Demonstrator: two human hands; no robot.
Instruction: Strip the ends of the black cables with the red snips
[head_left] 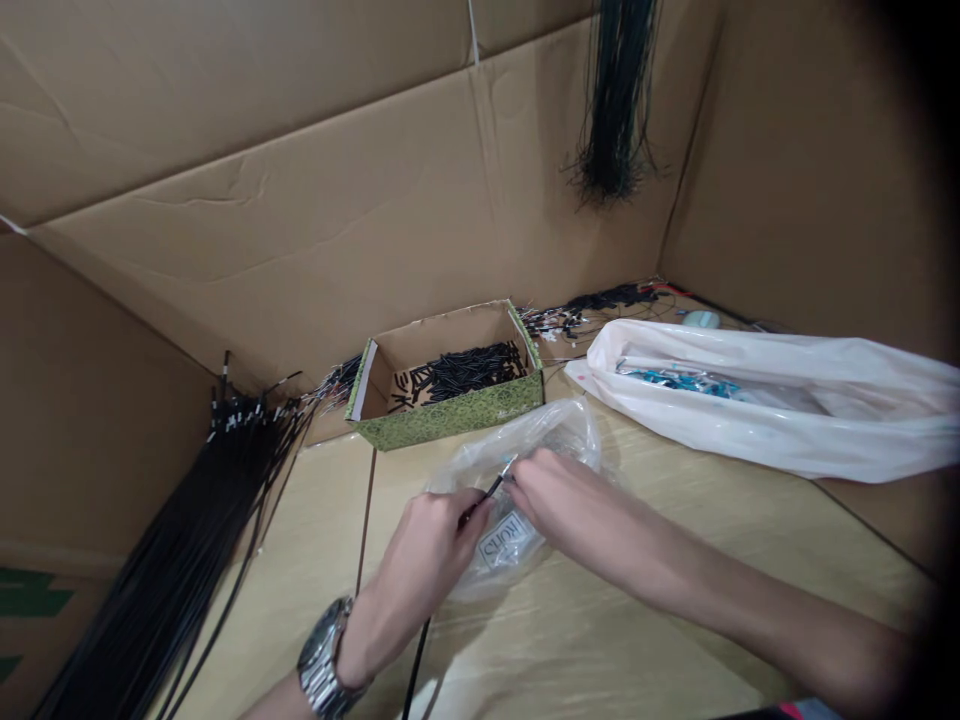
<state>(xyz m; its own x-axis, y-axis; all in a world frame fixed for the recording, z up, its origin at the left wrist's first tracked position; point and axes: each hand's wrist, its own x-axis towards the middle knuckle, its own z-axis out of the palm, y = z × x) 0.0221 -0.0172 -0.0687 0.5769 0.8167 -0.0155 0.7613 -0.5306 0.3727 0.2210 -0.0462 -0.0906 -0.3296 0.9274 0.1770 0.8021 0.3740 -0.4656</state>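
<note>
Cardboard walls, plain brown, creased, enclosing a pale wood-toned desk. One thick bundle of black cables, at left, its light-banded ends toward the rear wall and its lower part cut off by the frame. One white bag, at right, mouth open, blue-and-clear pieces inside; far end cut off. One green-patterned box, open-topped, beyond the hands, holding short black pieces. One hanging bundle of dark strands, top out of frame. One clear bag, crumpled, under and around the hands, label reading "ROHS" upside down; contents hard to make out. Left hand, metal watch at the wrist: grip closed, thumb and fingers pinching the black cable. Right hand: grip closed, fingertips drawn together at the cable's pale tip; exact contact hidden by the fingers. The black cable lies between the two hands, above the clear bag; its visible length is short, its long axis slanting away from the person and to the right, pale tip at the far end. Its near part disappears inside the left hand. A dark cord runs from below that hand to the bottom edge; whether it is the same piece cannot be told.
</note>
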